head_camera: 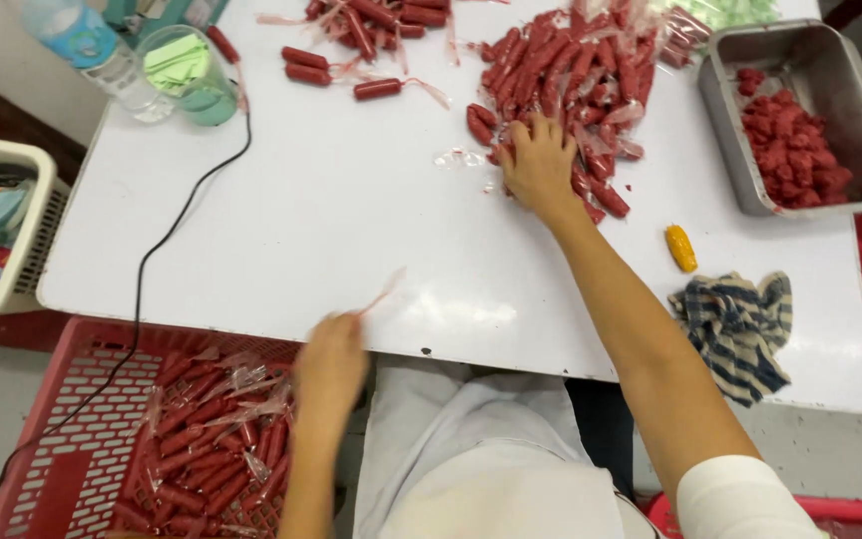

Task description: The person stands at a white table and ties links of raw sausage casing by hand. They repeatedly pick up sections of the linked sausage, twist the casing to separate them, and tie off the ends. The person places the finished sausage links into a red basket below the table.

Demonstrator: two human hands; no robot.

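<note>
My right hand (538,160) lies palm down on a heap of red sausages in clear wrappers (571,90) at the far middle of the white table (351,220). My left hand (329,364) hovers at the table's near edge, above a red plastic crate (62,439) that holds several wrapped sausages (212,439). It pinches a thin strip of clear wrapper (383,292) that sticks up to the right. A smaller group of wrapped sausages (361,40) lies at the far edge.
A steel tray (730,130) with red meat pieces stands far right. A small yellow object (680,248) and a checked cloth (740,329) lie near right. Far left stand a plastic bottle (92,45) and a green-lidded cup (187,75); a black cable (167,230) crosses; a cream basket (2,240) sits left.
</note>
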